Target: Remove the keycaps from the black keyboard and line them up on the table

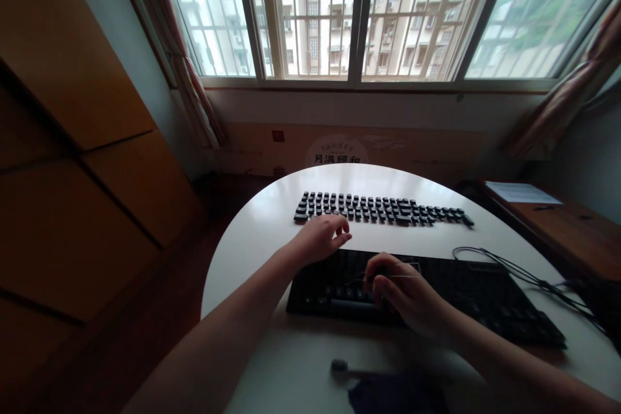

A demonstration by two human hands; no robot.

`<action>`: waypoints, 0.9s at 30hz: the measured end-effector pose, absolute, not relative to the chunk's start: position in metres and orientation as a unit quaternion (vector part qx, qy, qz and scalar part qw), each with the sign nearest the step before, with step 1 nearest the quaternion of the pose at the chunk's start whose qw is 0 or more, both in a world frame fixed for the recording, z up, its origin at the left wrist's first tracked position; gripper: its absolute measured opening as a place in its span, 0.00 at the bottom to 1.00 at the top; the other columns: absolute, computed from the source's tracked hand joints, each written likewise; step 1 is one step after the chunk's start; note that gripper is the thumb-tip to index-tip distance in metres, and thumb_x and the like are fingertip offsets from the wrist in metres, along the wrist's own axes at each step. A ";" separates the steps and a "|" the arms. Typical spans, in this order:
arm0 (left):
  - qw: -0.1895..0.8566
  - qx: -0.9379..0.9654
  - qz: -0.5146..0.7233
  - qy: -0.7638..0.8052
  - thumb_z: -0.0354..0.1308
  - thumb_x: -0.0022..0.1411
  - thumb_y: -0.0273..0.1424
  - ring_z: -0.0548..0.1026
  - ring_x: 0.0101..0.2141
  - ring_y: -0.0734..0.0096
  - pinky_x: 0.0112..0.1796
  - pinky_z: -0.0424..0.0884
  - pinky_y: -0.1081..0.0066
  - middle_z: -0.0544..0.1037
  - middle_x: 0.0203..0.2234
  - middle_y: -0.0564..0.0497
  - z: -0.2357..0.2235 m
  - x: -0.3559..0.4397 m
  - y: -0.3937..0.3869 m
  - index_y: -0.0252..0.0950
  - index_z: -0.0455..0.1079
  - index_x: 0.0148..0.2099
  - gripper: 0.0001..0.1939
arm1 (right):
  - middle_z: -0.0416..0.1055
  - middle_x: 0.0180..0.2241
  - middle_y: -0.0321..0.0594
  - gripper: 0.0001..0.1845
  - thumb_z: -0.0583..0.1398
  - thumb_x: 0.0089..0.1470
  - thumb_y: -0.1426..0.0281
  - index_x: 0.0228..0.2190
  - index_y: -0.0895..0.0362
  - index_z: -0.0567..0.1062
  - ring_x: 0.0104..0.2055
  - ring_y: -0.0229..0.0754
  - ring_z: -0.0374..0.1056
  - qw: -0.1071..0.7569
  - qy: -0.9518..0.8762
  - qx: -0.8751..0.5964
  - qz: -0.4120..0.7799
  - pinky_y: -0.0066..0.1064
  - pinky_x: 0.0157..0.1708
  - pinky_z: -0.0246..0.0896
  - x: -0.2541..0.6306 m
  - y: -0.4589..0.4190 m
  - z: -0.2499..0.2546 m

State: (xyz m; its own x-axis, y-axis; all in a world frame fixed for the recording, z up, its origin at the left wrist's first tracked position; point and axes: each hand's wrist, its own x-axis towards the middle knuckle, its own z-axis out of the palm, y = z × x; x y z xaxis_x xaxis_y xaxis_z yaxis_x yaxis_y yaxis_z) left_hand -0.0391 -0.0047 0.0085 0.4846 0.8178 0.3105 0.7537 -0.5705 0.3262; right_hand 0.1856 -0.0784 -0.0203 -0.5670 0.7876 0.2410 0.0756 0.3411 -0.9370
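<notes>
A black keyboard [466, 291] lies across the white table, with some keys still in its lower rows and a long space bar [352, 306] at the front. Over its middle-left part, my right hand [400, 288] is closed on a wire keycap puller [412, 266], whose thin wires stick out beside the fingers. Part of the puller is hidden by the hand. My left hand [323, 236] hovers at the keyboard's back left edge, fingers bent, thumb and forefinger slightly apart, with nothing visible in it. Just beyond it, loose black keycaps [373, 207] stand in rows.
A brush [339, 366] and a dark cloth [388, 394] lie at the table's front. A black cable [528, 278] runs off the right side. The round white table's [242, 252] edge curves on the left. A wooden surface with a paper [524, 193] stands at right.
</notes>
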 end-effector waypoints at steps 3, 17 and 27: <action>0.091 0.866 0.195 0.452 0.58 0.64 0.32 0.75 0.36 0.65 0.37 0.69 0.68 0.78 0.33 0.52 0.004 -0.030 -0.010 0.39 0.72 0.40 0.04 | 0.69 0.26 0.36 0.18 0.54 0.64 0.53 0.38 0.56 0.68 0.22 0.34 0.62 0.349 -0.733 -0.291 0.506 0.24 0.22 0.56 0.180 -0.081 -0.018; 0.114 0.879 0.101 0.451 0.58 0.61 0.32 0.75 0.38 0.59 0.38 0.71 0.65 0.78 0.37 0.46 -0.012 -0.016 -0.012 0.38 0.73 0.39 0.06 | 0.55 0.16 0.26 0.22 0.50 0.65 0.51 0.33 0.56 0.66 0.15 0.31 0.50 0.384 -0.693 -0.272 0.547 0.23 0.15 0.44 0.142 -0.069 -0.018; 0.144 0.874 0.094 0.454 0.54 0.66 0.39 0.75 0.38 0.61 0.37 0.69 0.67 0.79 0.38 0.47 -0.004 -0.015 -0.011 0.38 0.75 0.41 0.12 | 0.58 0.20 0.29 0.19 0.50 0.66 0.53 0.35 0.56 0.66 0.18 0.31 0.52 0.364 -0.713 -0.270 0.535 0.24 0.18 0.47 0.148 -0.069 -0.023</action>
